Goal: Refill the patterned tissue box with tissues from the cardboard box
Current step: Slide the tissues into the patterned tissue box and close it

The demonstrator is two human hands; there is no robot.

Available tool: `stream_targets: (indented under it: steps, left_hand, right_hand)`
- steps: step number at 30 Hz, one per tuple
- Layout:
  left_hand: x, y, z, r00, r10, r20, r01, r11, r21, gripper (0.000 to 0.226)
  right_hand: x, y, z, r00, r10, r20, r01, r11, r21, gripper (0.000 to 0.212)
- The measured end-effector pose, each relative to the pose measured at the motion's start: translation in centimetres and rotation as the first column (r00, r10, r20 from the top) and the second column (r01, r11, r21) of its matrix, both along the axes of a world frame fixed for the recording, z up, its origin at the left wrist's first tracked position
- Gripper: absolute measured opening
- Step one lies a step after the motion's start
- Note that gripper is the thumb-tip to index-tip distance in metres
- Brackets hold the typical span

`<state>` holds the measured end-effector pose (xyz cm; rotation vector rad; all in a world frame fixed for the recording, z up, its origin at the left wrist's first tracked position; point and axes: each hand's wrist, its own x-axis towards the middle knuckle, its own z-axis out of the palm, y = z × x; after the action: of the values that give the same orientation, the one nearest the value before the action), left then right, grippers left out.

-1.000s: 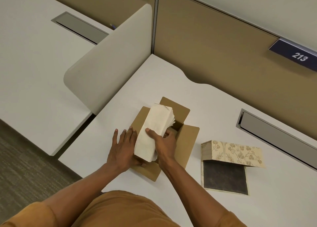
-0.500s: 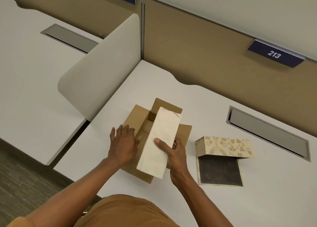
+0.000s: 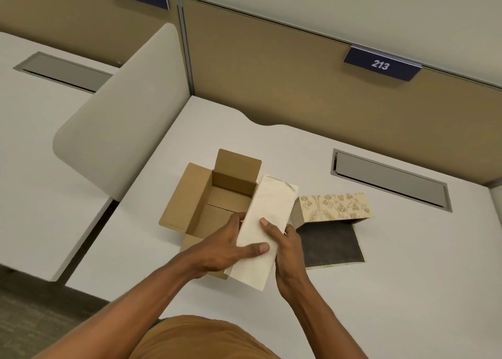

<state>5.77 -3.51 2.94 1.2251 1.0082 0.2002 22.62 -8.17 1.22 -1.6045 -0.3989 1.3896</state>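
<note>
Moved: we lifted tissue stack clear of cardboard box.
Fingers: both hands clasp it.
Risk: loose squeeze fans sheets before patterned tissue box.

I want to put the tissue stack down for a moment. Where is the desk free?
Free: the desk right of the patterned tissue box, and the strip between the cardboard box and the back panel. Crowded: where both boxes nearly meet, under the tissue stack.

- Both forearms bare to the frame's edge, no sleeves showing.
- Left hand and right hand bare.
- Mustard-brown garment covers the body.
</note>
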Motion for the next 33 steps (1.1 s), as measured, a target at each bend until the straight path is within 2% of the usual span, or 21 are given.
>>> stream_targets:
  steps: [3, 8, 13, 18, 27, 33]
  left_hand:
    - [0.4, -0.5, -0.1, 0.998, -0.051, 0.022, 0.051, 0.999, -0.001, 0.095]
    - [0.4, -0.8, 0.7, 0.990, -0.133, 0.053, 0.135, 0.990, -0.037, 0.095]
    - [0.7, -1.2, 0.7, 0.974, -0.216, 0.070, 0.221, 0.973, -0.070, 0.086]
    - [1.3, -1.2, 0.6, 0.967, -0.240, 0.082, 0.246, 0.967, -0.072, 0.087]
    - [1.1, -0.2, 0.5, 0.958, -0.282, 0.046, 0.285, 0.956, -0.069, 0.071]
    - [1.3, 0.4, 0.9, 0.950, -0.310, 0.033, 0.312, 0.949, -0.050, 0.073]
  right_hand:
    - [1.2, -0.4, 0.5, 0.999, -0.054, -0.009, 0.053, 0.999, -0.011, 0.080]
    - [4.1, 0.0, 1.1, 0.994, -0.113, -0.005, 0.113, 0.993, -0.018, 0.048]
    - [6.4, 0.5, 1.7, 0.985, -0.167, -0.041, 0.166, 0.985, -0.040, 0.066]
    - [8.1, 0.6, 1.4, 0.980, -0.192, -0.052, 0.188, 0.979, -0.076, 0.067]
    - [10.2, 1.7, 1.9, 1.000, 0.001, -0.001, -0.001, 0.994, -0.112, 0.092]
    - [11.2, 3.0, 1.9, 0.998, 0.021, 0.052, -0.014, 0.991, -0.134, 0.093]
